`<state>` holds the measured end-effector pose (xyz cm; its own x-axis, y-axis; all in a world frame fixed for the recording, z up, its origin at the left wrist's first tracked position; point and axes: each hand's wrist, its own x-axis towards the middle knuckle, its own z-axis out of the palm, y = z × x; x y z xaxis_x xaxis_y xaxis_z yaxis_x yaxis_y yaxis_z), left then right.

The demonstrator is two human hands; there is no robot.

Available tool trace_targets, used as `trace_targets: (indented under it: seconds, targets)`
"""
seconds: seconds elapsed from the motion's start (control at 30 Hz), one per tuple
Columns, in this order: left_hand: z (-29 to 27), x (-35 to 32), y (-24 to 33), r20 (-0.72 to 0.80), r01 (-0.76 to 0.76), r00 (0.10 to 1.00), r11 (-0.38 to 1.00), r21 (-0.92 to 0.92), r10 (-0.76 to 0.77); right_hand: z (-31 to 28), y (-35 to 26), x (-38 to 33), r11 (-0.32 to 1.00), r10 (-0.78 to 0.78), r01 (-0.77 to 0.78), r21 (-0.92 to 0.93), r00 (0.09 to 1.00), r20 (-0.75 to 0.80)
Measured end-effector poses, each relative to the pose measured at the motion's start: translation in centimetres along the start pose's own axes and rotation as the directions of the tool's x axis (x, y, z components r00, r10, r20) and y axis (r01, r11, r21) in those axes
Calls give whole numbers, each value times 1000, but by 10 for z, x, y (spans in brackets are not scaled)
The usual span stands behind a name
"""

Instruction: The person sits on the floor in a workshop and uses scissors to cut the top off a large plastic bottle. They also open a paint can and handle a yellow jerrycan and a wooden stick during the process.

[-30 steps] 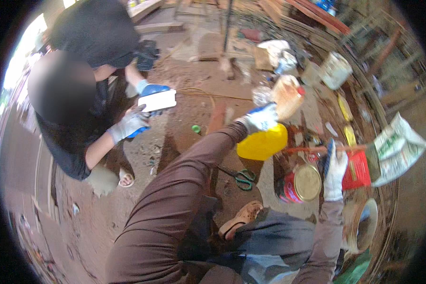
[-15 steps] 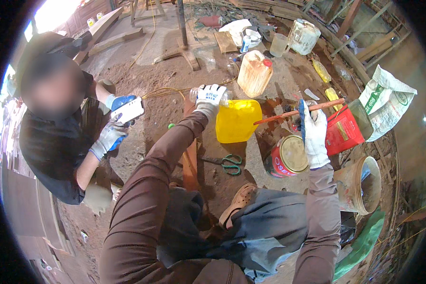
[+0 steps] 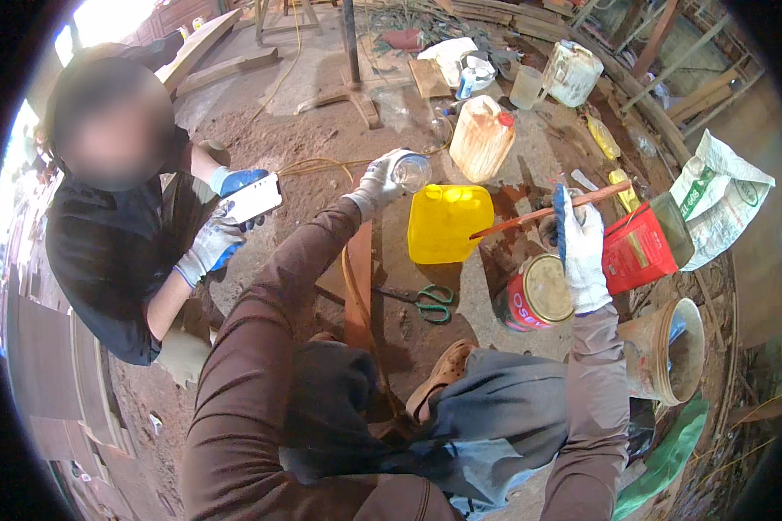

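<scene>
My left hand (image 3: 379, 184), in a white work glove, is wrapped round a clear plastic bottle (image 3: 411, 173); its round end faces me. Just below and to the right stands a yellow plastic jerrycan (image 3: 450, 227). In my right hand (image 3: 584, 256), gloved in white and blue, a thin reddish-brown wooden stick (image 3: 530, 214) slants across, its lower tip at the jerrycan's right side. Below that hand sits a round paint tin (image 3: 545, 288) with its lid on. A red rectangular container (image 3: 639, 252) stands right of the hand.
A person (image 3: 104, 234) in gloves at the left holds a phone (image 3: 254, 200). Green-handled scissors (image 3: 434, 304) lie by my foot. Beyond the jerrycan stands a stained white jerrycan (image 3: 483, 139) with a red cap. A bucket (image 3: 660, 352) and a white-green sack (image 3: 723, 195) are at the right.
The bottle in my left hand has turned from lying sideways to having its round end toward me. The whole view has shifted slightly; my right hand keeps the stick.
</scene>
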<state>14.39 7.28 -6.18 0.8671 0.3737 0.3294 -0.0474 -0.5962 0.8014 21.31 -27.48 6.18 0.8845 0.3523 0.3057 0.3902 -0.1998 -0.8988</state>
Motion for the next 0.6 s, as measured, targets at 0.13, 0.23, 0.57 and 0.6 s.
trace_targets:
  seconds: [0.13,0.23,0.57,0.6]
  targets:
    - [-22,-6,19,15,-450,893,888,98,451,5,-8,-6,1000,-2,4,-10,983,186]
    - [-33,-15,42,17,-464,885,878,118,466,7,-7,-7,968,-139,173,-181,972,188]
    - [-54,-29,78,-40,-513,853,850,121,520,5,-61,-27,864,-292,389,-321,905,311]
    - [-54,-29,79,-44,-512,853,851,120,520,2,-68,-28,873,-237,345,-343,917,321]
